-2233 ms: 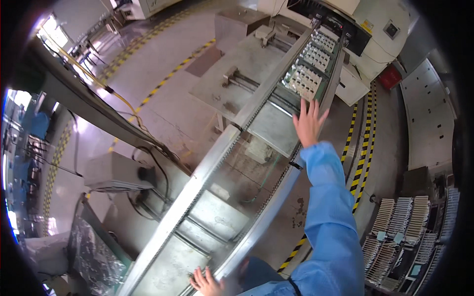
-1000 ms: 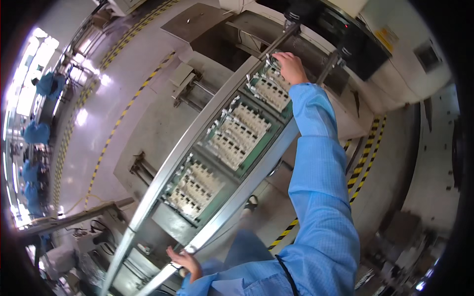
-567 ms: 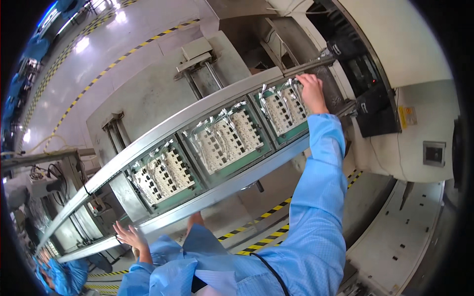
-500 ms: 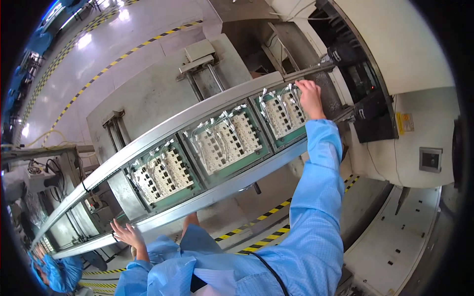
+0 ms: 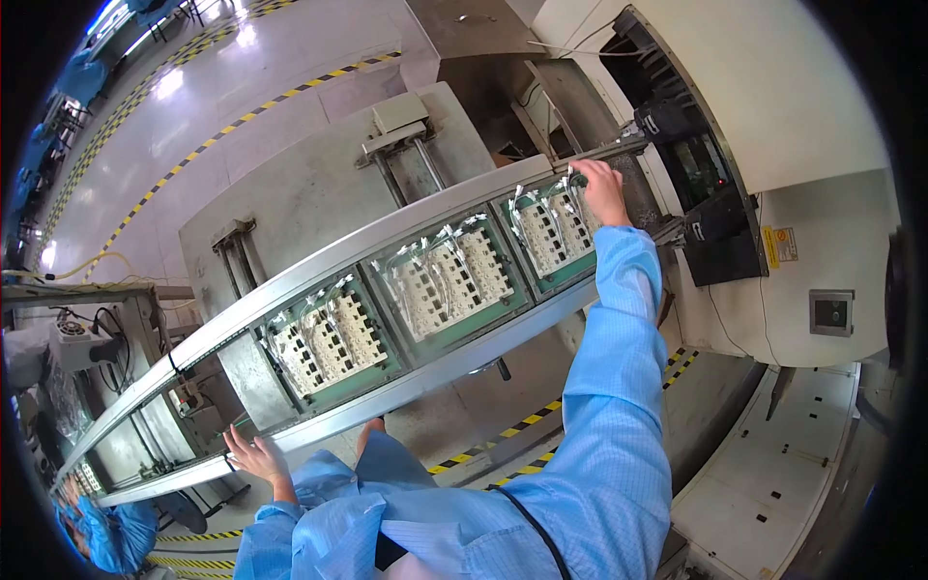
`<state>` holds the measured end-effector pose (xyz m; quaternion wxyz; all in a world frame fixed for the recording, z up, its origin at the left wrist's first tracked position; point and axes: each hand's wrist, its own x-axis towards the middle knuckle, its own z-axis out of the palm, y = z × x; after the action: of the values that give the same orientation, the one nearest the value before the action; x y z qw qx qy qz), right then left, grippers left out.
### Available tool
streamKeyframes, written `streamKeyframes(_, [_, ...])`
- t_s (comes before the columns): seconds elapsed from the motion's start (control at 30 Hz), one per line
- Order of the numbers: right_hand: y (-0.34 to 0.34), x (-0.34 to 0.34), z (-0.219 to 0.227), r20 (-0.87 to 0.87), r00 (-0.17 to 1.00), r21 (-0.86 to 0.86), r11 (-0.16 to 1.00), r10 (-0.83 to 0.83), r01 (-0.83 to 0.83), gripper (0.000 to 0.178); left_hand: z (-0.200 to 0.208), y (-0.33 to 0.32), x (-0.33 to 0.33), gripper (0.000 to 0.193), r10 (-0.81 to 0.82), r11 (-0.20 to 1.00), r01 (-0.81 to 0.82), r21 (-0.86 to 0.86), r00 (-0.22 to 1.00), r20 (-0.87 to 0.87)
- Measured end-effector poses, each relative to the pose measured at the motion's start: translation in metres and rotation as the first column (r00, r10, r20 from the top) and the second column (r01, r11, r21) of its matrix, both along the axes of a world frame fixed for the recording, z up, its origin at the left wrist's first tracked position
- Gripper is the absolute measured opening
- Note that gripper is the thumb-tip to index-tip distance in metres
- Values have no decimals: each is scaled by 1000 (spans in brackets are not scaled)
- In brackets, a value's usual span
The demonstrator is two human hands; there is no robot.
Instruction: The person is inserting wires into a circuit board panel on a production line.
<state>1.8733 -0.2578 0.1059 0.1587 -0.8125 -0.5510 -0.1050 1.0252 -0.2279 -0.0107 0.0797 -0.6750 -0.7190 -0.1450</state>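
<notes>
My right hand [image 5: 603,191] is over the far right corner of the right-hand green board carrier [image 5: 558,277]. Its fingers are curled and pressed together beside white wires [image 5: 570,186]; what they hold is hidden. My left hand [image 5: 257,460], fingers spread, rests at the conveyor's near rail [image 5: 338,425]. Between the rails lie two more carriers, a middle one [image 5: 454,327] and a left one [image 5: 338,389]. All three bear cream blocks with dark parts and loose white wires ending in small connectors.
A machine opening with black flaps [image 5: 710,217] stands at the conveyor's right end. Beyond the far rail are a metal plate [image 5: 309,184] and paired rods [image 5: 422,162]. Another person in blue [image 5: 121,532] is at the lower left. Yellow-black tape [image 5: 498,433] marks the floor.
The view has shifted slightly. My right hand stays at the right carrier's far corner, its fingers curled a little closer in. My left hand remains at the near rail.
</notes>
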Motion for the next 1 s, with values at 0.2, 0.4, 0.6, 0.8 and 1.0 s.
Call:
streamKeyframes(0.2, [-11, 6, 3, 23, 999, -45, 998, -39, 40, 32, -3, 2, 0, 58, -1, 1000, 1, -9, 1000, 10])
streamKeyframes(0.4, [-1, -1, 5, 50, 999, -193, 981, -1, 10, 26, 5, 1, 1, 59, -21, 1000, 21, -19, 1000, 14])
streamKeyframes(0.6, [1, 10, -3, -33, 989, -126, 982, -143, 138, 28, 3, 1, 7, 60, -29, 999, 30, -12, 999, 39])
streamKeyframes(0.8, [16, 7, 1, -65, 991, 149, 981, -118, 127, 22, 6, 1, 12, 60, -21, 999, 22, -35, 999, 36])
streamKeyframes(1.0, [35, -81, 9, -119, 975, 138, 976, 187, -170, 10, 10, 1, 12, 61, -26, 999, 27, -44, 999, 26])
